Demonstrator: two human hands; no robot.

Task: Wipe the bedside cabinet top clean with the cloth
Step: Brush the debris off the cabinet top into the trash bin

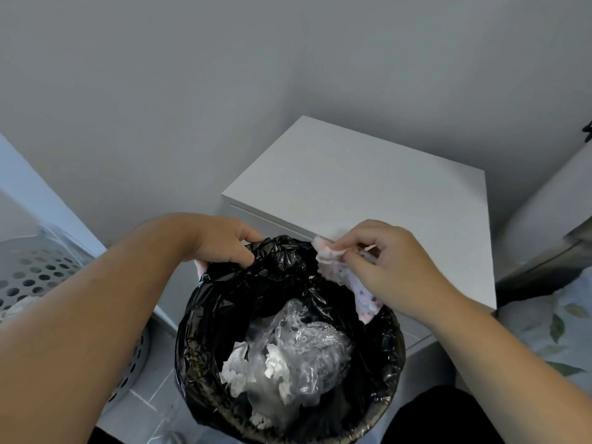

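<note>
The white bedside cabinet [368, 187] stands in the corner, its flat top bare. Just in front of it is a round bin lined with a black plastic bag [224, 315], holding crumpled tissues and clear plastic. My left hand [224, 241] grips the bag's far rim at the bin's upper left edge. My right hand [394, 261] pinches a small white cloth [346, 280] with pink and blue specks, held at the cabinet's front edge over the bin's right rim. The cloth hangs down into the bin's opening.
A grey perforated laundry basket [38, 277] stands at the left against a pale wall. At the right is a bed with a leaf-patterned sheet [551, 331]. Grey floor tiles [150, 398] show beside the bin.
</note>
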